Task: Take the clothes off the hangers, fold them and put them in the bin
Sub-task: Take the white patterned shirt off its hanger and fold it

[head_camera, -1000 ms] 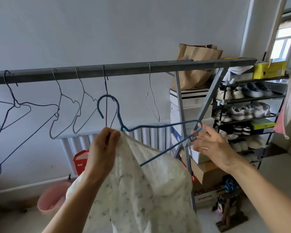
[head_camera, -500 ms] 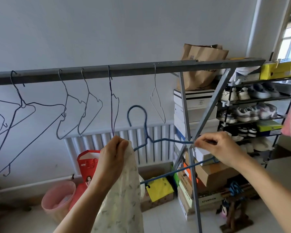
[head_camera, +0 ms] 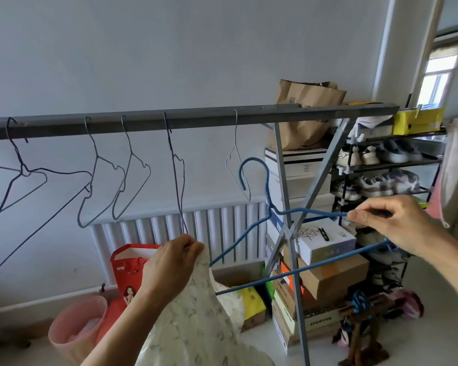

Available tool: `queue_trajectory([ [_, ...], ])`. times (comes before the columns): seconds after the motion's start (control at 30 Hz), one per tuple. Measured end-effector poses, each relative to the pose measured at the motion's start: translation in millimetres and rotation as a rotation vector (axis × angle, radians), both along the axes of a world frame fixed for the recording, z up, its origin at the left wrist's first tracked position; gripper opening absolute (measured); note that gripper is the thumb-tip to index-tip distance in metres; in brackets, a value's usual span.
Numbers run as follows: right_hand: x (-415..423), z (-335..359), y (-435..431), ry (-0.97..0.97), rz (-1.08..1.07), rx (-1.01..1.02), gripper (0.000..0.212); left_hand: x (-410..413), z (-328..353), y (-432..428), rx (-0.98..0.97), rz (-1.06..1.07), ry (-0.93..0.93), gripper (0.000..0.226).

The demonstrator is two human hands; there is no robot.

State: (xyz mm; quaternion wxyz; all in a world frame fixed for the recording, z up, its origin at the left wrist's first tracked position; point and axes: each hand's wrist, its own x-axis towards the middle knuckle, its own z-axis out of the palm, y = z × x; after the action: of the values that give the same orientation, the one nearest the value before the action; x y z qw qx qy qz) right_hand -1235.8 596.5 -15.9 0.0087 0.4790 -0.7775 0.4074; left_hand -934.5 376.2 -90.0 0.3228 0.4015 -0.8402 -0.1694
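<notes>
My left hand (head_camera: 169,268) pinches the top of a white garment with a small grey print (head_camera: 193,318), which hangs down toward the bottom edge. My right hand (head_camera: 389,223) grips the right end of a blue hanger (head_camera: 269,207), held in the air below the grey rail (head_camera: 196,118). The hanger's left end still touches the garment just right of my left hand. Its hook points up and hangs on nothing.
Several bare wire hangers (head_camera: 117,186) hang on the rail. Behind stand a white radiator (head_camera: 217,228), a pink bin (head_camera: 77,326), a red bag (head_camera: 128,270), stacked boxes (head_camera: 325,244), a shoe rack (head_camera: 386,165) and the rail's crossed legs (head_camera: 288,233).
The blue hanger has been drawn to the right and out of the garment. The garment has slipped off it and now hangs from my left hand alone.
</notes>
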Motion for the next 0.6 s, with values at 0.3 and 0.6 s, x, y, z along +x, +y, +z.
queue_trajectory([
  [0.3,37,54,-12,0.424,-0.168,0.081,0.017,20,0,-3,0.014,0.203,-0.086,0.027],
  [0.6,86,68,-61,0.683,-0.258,0.089,0.019,44,6,-1,0.083,0.157,-0.044,0.026],
])
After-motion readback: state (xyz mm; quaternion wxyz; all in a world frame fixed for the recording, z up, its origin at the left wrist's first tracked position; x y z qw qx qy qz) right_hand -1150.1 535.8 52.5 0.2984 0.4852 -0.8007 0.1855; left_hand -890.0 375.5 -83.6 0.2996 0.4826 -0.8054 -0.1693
